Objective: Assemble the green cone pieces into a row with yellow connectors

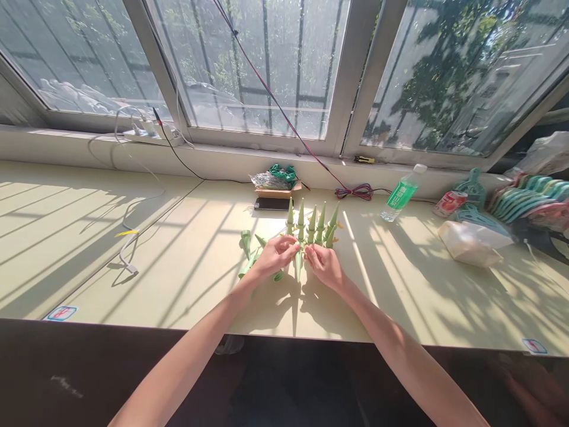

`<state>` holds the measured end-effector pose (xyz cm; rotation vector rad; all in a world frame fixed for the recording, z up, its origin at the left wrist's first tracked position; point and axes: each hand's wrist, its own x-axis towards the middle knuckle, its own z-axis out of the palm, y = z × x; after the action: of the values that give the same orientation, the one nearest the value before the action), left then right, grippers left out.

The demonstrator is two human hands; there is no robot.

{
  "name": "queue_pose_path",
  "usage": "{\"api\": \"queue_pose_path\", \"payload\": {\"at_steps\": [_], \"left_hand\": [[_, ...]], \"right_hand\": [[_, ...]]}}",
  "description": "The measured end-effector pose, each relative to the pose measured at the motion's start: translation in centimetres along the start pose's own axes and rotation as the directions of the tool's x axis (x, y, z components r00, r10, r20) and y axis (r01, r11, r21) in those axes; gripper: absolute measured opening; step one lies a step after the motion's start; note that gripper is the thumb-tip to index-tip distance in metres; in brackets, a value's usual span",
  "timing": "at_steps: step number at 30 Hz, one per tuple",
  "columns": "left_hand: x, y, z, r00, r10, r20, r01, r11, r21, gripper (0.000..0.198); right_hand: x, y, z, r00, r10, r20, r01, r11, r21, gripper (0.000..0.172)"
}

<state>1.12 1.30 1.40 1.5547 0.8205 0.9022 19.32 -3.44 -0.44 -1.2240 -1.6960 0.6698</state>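
Pale green tapered plastic cone [298, 270] sits between your two sets of fingertips, wide end up at the fingers, point running from them toward you; that long axis is your reference. Can't tell if the tip touches the desk [200, 296]. Your left hand [276, 256] is nearer: its thumb and index look pinched on the wide end. Your right hand [326, 265] has its fingers curled in close, just beside the same end; can't tell whether they grip the cone, something tiny, or nothing. Upright group of pale green pointed cones [312, 224] is just beyond both sets of fingers, points up, so its axes run across the one at your fingertips; small yellow pieces [339, 225] show at its right side. Loose green plastic cones [246, 242] lie left of your left fingers, partly hidden by that hand, pointing mixed ways. Past the fingers, beyond the upright group: black phone [272, 204] in front of a small cardboard box [275, 193]. Clear green-labelled bottle [401, 194] is well off to the right.
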Motion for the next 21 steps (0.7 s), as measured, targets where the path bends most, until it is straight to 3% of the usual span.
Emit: {"api": "queue_pose_path", "payload": {"at_steps": [9,14,21], "left_hand": [[-0.1,0.85,-0.43,0.996,-0.079,-0.041,0.075,0.993,-0.092,0.049],[-0.17,0.65,-0.26,0.993,-0.098,-0.06,0.095,0.994,-0.046,0.047],[-0.28,0.75,-0.06,0.993,-0.112,-0.04,0.111,0.994,-0.006,0.045]], "right_hand": [[0.13,-0.07,-0.72,0.978,-0.211,-0.003,0.209,0.971,-0.12,0.036],[0.09,0.34,-0.76,0.95,-0.312,0.01,0.308,0.934,-0.178,0.041],[-0.11,-0.26,-0.57,0.956,-0.293,0.015,0.29,0.938,-0.188,0.052]]}}
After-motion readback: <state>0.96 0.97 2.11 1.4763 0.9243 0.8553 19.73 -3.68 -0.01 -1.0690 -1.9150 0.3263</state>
